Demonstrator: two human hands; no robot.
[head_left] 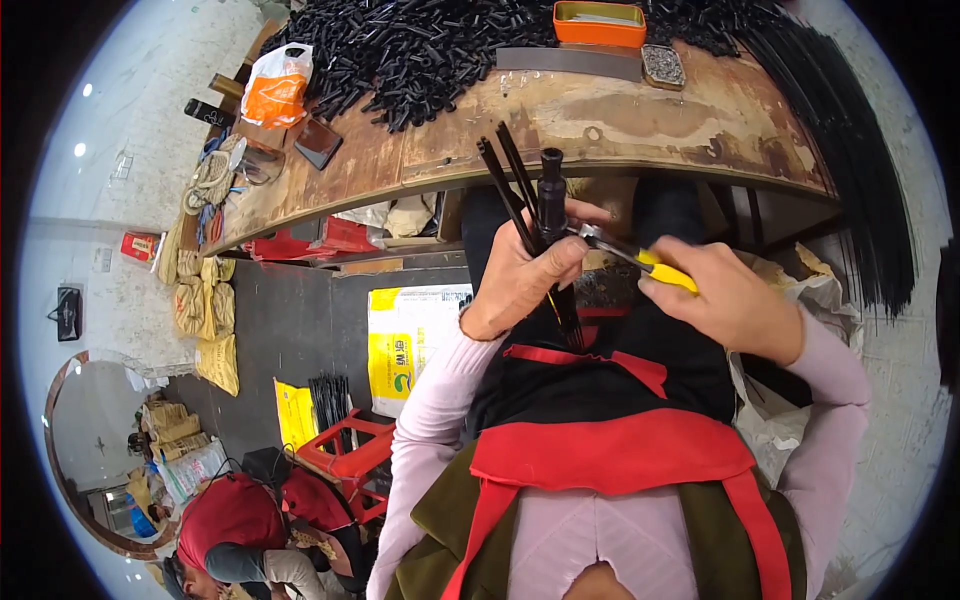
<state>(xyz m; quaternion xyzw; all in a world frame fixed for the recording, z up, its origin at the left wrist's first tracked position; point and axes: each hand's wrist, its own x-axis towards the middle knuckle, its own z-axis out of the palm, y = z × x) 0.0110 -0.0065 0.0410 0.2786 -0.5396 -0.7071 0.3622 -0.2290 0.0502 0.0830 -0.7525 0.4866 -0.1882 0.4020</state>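
My left hand (pixel 535 270) is closed around several thin black rods (pixel 512 175) and a thicker black tube-like piece (pixel 551 190) with a ringed, flared top. The rods' lower ends (pixel 567 318) stick out below that hand, over my lap. In my right hand (pixel 728 300) is a yellow-handled hand tool (pixel 668 275), gripped by the fingers; its exact kind is hard to tell. Its metal head (pixel 592 232) reaches left to the black piece, beside my left thumb. Both hands are in front of the table's near edge, above my legs.
On the wooden table (pixel 620 115) lie a heap of short black tubes (pixel 420 50), an orange tin (pixel 600 32), a small tray of metal bits (pixel 663 67) and a phone (pixel 318 143). Long black rods (pixel 850 130) hang off its right end. Another person (pixel 240 530) sits lower left, near a red stool (pixel 350 450).
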